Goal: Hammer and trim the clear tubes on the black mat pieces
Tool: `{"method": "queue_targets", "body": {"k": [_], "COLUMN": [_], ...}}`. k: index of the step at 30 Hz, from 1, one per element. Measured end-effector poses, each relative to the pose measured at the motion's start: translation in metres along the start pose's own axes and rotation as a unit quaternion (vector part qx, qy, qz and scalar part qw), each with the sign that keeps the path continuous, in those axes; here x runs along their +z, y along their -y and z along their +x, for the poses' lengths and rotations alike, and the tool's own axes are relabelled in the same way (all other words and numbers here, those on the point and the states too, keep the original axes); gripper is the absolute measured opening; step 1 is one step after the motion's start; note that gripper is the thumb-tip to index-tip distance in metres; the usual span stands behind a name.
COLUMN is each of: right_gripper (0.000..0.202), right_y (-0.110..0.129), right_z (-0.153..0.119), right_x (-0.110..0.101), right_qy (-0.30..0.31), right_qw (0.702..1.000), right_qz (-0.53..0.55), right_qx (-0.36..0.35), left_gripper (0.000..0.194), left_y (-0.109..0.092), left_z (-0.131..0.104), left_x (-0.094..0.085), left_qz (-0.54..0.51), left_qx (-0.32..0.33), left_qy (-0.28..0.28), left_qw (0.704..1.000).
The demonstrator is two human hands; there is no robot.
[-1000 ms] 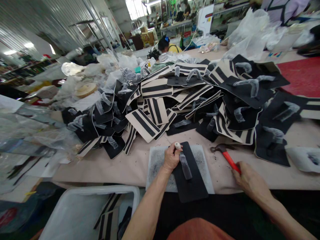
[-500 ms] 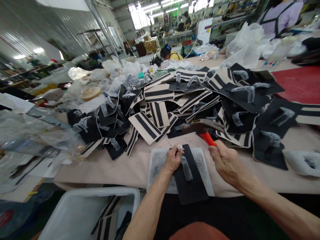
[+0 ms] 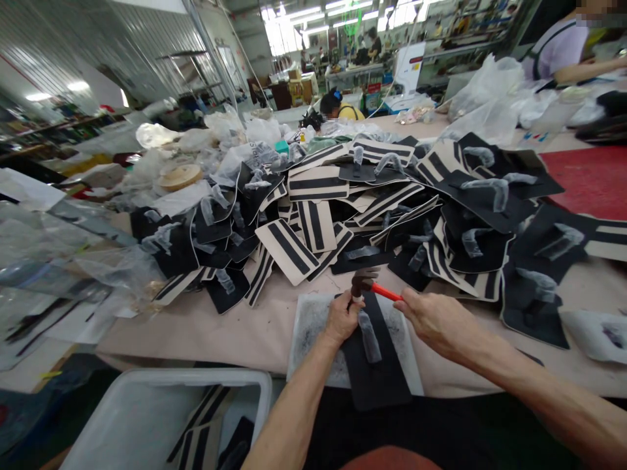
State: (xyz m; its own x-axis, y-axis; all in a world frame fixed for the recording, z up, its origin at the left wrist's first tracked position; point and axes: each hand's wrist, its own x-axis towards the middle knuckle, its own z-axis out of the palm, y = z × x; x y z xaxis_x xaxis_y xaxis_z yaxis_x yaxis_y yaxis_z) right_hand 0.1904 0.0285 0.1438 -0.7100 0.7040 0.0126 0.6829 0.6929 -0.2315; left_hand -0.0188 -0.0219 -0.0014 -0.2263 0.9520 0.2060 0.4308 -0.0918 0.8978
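Observation:
My left hand (image 3: 343,318) is closed around a small upright tool with a pale top (image 3: 357,298), at the far end of a black panel (image 3: 386,372). A plastic-wrapped strap (image 3: 369,338) is fixed on that panel, which lies on a whitish slab (image 3: 306,326) at the table's near edge. My right hand (image 3: 426,318) grips the red handle of a hammer (image 3: 386,292). The hammer's head is right at the top of the small tool. The tool's lower end is hidden by my fingers.
Black and cream striped panels (image 3: 318,183) are heaped beyond the slab. A white bin (image 3: 122,398) holding several panels stands at the lower left. Plastic bags (image 3: 220,130) lie at the left and back. A person (image 3: 563,49) is at the upper right, another beyond the heap.
The hammer has swung down and left from above the table onto the small tool. My left hand keeps its hold on the tool. The view has shifted slightly.

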Motion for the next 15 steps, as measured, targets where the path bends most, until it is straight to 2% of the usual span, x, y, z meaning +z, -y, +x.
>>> {"method": "queue_targets", "body": {"k": [4,5,9,12,15], "right_gripper": [0.038,0.039,0.031,0.036,0.045], "right_y": [0.003,0.004,-0.002,-0.021,-0.053], "right_z": [0.001,0.002,-0.001,-0.013,-0.039], "right_x": [-0.001,-0.001,0.003,0.016,0.045], "right_qy": [-0.104,-0.100,0.026,0.027,0.039], "right_qw": [0.992,0.992,0.998,0.986,0.945], "right_qz": [0.054,0.052,0.027,0.114,0.235], "right_qx": [0.050,0.055,0.043,0.119,0.222], "left_gripper": [0.012,0.012,0.010,0.013,0.017], "left_y": [-0.001,-0.002,-0.005,-0.006,-0.006], "left_z": [0.000,0.000,0.000,0.000,-0.001], "left_x": [-0.001,-0.001,-0.003,-0.003,-0.003], "left_qz": [0.007,0.006,0.001,-0.003,-0.016], "left_qx": [0.008,0.010,0.009,0.001,-0.009], "left_qy": [0.003,0.002,0.008,0.010,0.013], "left_qw": [1.000,1.000,1.000,1.000,1.000]}}
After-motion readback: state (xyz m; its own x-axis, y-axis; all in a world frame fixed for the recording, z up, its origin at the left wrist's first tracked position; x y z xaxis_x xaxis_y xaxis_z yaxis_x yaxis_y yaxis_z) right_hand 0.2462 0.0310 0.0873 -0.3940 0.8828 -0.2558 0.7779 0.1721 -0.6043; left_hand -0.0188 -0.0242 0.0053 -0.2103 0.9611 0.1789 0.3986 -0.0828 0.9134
